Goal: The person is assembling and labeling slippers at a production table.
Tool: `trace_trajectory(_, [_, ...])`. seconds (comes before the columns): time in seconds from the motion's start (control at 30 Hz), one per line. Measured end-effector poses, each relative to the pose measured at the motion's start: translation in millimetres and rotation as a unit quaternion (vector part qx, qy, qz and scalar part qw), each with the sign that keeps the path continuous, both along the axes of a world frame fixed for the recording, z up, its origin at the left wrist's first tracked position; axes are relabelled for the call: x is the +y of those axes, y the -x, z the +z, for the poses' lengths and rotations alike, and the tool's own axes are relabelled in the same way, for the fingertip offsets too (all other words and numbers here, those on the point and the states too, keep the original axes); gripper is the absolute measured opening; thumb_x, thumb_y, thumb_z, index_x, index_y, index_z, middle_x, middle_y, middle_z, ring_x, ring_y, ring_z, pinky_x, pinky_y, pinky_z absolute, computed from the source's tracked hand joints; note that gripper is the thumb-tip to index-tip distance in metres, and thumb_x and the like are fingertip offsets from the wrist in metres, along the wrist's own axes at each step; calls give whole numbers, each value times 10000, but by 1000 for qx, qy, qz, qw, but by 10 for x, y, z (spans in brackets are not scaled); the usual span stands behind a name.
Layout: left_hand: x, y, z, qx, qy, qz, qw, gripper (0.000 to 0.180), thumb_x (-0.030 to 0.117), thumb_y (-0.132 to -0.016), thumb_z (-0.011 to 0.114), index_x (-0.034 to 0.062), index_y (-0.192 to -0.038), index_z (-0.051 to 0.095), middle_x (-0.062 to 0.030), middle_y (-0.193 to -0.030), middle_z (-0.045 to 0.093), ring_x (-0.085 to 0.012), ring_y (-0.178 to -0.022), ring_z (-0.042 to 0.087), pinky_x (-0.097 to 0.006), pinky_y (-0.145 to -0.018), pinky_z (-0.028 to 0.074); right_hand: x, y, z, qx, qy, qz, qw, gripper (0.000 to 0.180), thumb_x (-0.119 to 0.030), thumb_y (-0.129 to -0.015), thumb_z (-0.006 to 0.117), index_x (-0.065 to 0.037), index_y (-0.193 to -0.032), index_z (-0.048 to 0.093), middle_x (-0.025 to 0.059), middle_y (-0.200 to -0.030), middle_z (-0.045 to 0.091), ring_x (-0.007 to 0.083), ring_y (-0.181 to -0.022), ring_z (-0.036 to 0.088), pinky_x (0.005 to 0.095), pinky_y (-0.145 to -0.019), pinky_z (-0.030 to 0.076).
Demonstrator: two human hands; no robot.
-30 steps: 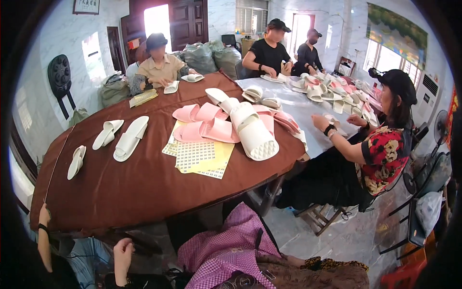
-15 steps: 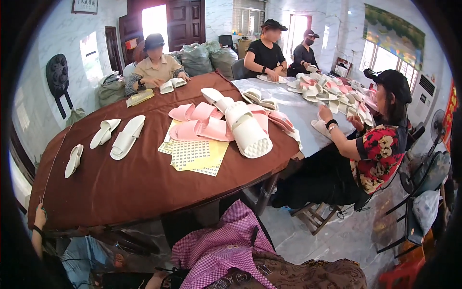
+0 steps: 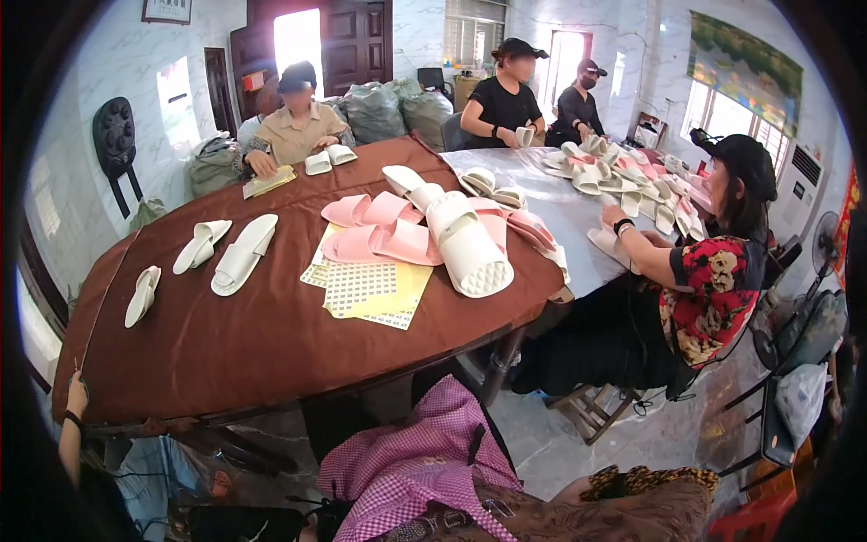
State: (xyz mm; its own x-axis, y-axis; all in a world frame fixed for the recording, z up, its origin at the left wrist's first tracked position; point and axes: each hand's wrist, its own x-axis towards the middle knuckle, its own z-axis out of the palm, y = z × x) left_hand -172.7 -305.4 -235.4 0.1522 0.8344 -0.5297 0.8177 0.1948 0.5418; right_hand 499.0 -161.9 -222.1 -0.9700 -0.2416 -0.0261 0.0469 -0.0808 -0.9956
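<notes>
Neither of my hands shows clearly. My brown patterned sleeve (image 3: 587,515) crosses the lower edge beside a pink checked apron (image 3: 415,452), and its leopard-print trim (image 3: 664,479) shows at the right. On the brown-covered table (image 3: 298,334) before me lie sticker sheets (image 3: 375,289), yellow and white. Pink slippers (image 3: 397,242) rest partly over them, with a cream slipper (image 3: 474,257) leaning on the pile at their right. Three white slippers lie apart on the left: a small one (image 3: 143,296), a middle one (image 3: 200,247) and a larger one (image 3: 244,256).
A co-worker's hand (image 3: 78,397) is at the table's left edge. Across sits a person in beige (image 3: 298,126); two in black (image 3: 501,99) are farther back. A person in a floral top (image 3: 709,271) works at the right, by a large slipper heap (image 3: 623,176). A wooden stool (image 3: 591,411) stands below.
My sleeve and its trim have shifted right. The person in beige has moved a hand onto the sheets. A person in black has raised a slipper. The person at right has lowered a hand.
</notes>
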Motion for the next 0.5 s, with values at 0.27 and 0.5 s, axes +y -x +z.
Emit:
trace_trajectory(0.27, [-240,78,-12,-56,1,64,996,316,236,-915,566,39,-1160,590,-153,-985,647,-264,-832,650,-365,-751,517,143,367,894,-264,-228,39,936,271,-172,-879,535,54,-1000,622,193,-841,660,339,-715,565,482,-661,399])
trace_trajectory(0.5, [-303,188,233,-90,19,114,989,310,232,-912,564,34,-1150,588,-145,-962,644,-256,-820,645,-357,-742,512,-175,1253,793,-686,-401,-158,587,286,-244,-903,528,-33,-1067,628,126,-1112,602,242,-999,583,358,-834,443])
